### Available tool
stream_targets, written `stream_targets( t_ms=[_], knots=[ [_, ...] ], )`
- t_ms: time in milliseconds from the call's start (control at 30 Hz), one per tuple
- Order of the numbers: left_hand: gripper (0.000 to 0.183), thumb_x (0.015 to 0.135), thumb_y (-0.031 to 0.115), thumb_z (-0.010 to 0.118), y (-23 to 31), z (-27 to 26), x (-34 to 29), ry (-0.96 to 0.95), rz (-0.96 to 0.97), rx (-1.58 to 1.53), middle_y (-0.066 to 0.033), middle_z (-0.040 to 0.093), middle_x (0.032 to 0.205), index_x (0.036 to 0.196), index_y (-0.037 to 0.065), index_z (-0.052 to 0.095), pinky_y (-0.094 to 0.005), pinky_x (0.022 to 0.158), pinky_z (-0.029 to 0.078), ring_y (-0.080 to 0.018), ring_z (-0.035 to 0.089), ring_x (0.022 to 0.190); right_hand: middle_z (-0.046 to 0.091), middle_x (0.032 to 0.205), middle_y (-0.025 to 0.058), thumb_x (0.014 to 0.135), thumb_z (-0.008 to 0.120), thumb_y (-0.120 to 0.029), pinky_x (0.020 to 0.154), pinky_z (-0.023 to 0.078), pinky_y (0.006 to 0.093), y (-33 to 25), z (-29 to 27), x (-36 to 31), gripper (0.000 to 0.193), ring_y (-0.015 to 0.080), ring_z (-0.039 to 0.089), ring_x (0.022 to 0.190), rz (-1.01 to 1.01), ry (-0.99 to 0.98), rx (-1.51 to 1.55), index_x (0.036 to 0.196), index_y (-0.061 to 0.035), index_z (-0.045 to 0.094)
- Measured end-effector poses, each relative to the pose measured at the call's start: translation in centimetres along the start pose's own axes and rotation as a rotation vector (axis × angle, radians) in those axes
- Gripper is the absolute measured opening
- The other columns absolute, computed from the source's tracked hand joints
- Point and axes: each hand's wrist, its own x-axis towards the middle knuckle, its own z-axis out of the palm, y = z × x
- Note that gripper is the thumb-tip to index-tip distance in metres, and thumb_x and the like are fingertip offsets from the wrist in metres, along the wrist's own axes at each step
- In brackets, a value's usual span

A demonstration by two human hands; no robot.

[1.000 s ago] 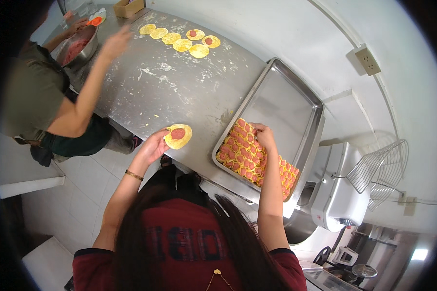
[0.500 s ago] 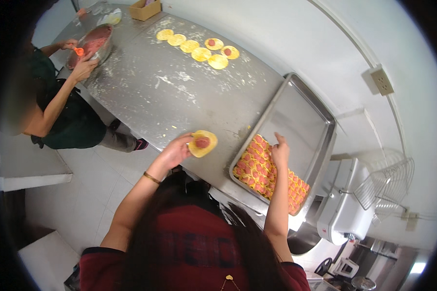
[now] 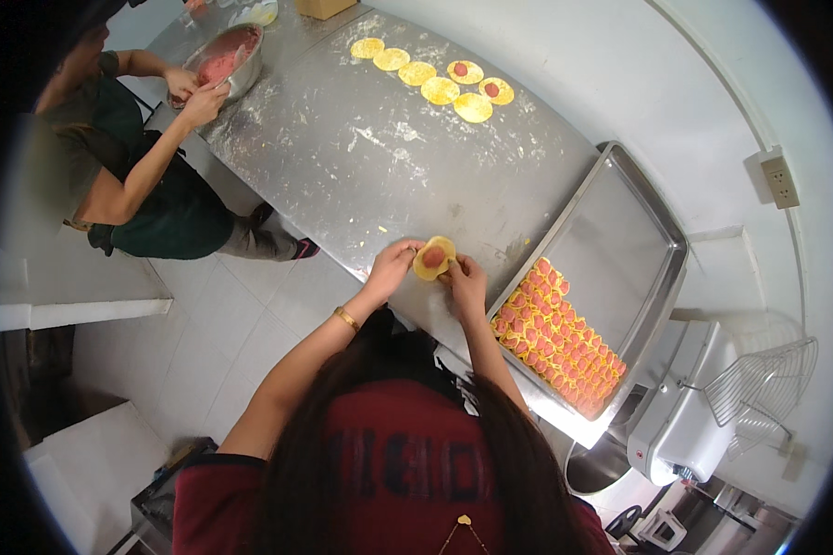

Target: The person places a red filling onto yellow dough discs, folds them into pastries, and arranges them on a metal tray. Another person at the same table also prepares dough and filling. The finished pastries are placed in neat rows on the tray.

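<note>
Over the near edge of the steel table, a round yellow dough wrapper (image 3: pixel 445 246) with a pink lump of meat filling is held between my hands. My left hand (image 3: pixel 393 268) grips its left edge, fingers closed. On the opposite side, my right hand (image 3: pixel 468 283) pinches the lower right edge between thumb and fingers. The wrapper's rim is slightly raised around the filling. Just right of my right hand, tight rows of open-topped meat dumplings (image 3: pixel 560 338) cover the near part of a metal tray (image 3: pixel 611 240).
Flat wrappers (image 3: pixel 440 90) lie farther back on the floured steel table (image 3: pixel 315 176), two topped with meat. At left, a co-worker's hands (image 3: pixel 204 102) are at a metal bowl (image 3: pixel 248 79) of pink filling. A white machine (image 3: pixel 685 398) with a wire guard stands right of the tray.
My right hand has moved left from over the tray to the wrapper and now pinches its edge. The whole view has shifted. The co-worker's orange spoon no longer shows.
</note>
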Motion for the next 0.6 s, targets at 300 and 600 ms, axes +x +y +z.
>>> stream_targets(
  t_ms=[300,600],
  knots=[
    [0.026,0.086,-0.003,0.055,0.5,0.3,0.9,-0.025,0.106,0.115,-0.0075,0.063,0.099,0.111,-0.002,0.06,-0.0276,0.074,0.054,-0.013,0.061,0.084,0.065,0.103,0.0112,0.084,0.06,0.0,0.078,0.05,0.0255,0.6,-0.1,-0.5,0.031,0.0154,0.063,0.087,-0.175,-0.084,0.103,0.114,0.0063,0.058],
    [0.011,0.085,0.0,0.062,1.5,1.0,-0.3,-0.014,0.113,-0.259,-0.0047,0.06,0.106,0.093,0.003,0.058,-0.0247,0.075,0.05,-0.0113,0.059,0.091,0.066,0.099,0.0085,0.084,0.061,0.001,0.078,0.05,0.0256,-1.9,-0.4,-1.7,0.027,0.0152,0.063,0.086,-0.167,-0.061,0.387,0.11,0.0057,0.059]
  ],
)
